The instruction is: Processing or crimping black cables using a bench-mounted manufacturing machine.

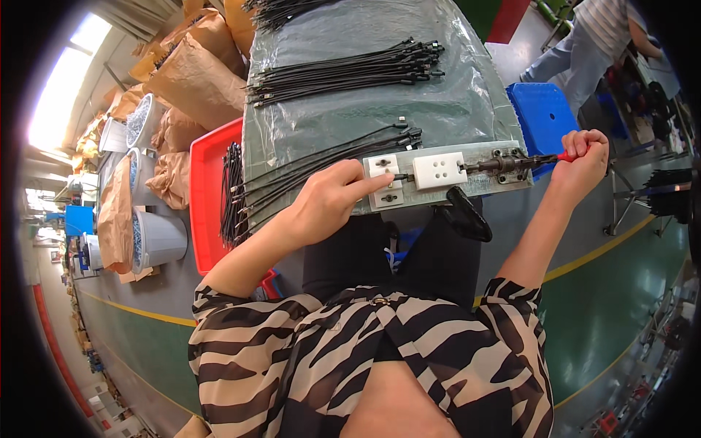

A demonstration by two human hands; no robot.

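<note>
A metal jig plate [478, 197] lies along the near edge of the table, carrying two white blocks. My left hand [326, 201] is at the left white block [381, 164]; its index finger reaches across the block and the other fingers are curled. The fingertip touches a short black cable end [403, 177], which points into the larger white block [439, 171]; the rest of this cable is hidden by the hand. On the right, my right hand [584, 157] is closed round the red grip [565, 156] of a toggle clamp [507, 165], whose rod meets the larger block.
Black cables [350, 71] lie in bundles on the plastic-covered table [328, 117]. A red tray [212, 197] with cables stands left, near grey buckets [161, 239] and paper sacks [197, 80]. A black lever [469, 214] juts below the jig. Beyond a blue stool [544, 117] is another person [595, 44].
</note>
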